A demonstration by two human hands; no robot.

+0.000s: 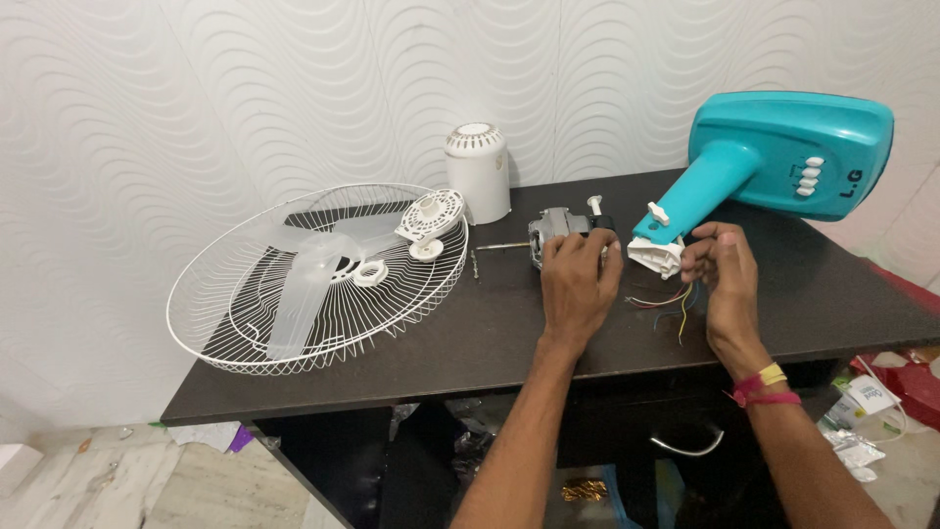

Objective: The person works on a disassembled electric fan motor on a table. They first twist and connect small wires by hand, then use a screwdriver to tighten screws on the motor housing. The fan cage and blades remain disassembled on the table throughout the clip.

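Left hand (pixel 578 284) gripped the motor (pixel 556 235); right hand (pixel 723 269) pinched the white bracket (pixel 654 255), mid-disassembly; freeing the wires (pixel 671 302) probably needed care.

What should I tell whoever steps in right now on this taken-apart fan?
Left hand: resting on the fan motor, fingers curled over it.
Right hand: at the white neck piece of the teal fan base, coloured wires loose beneath.
Done: wire guards, clear blade and white motor cover are off, lying left on the dark table.
Left: motor and base are still joined by the wires.
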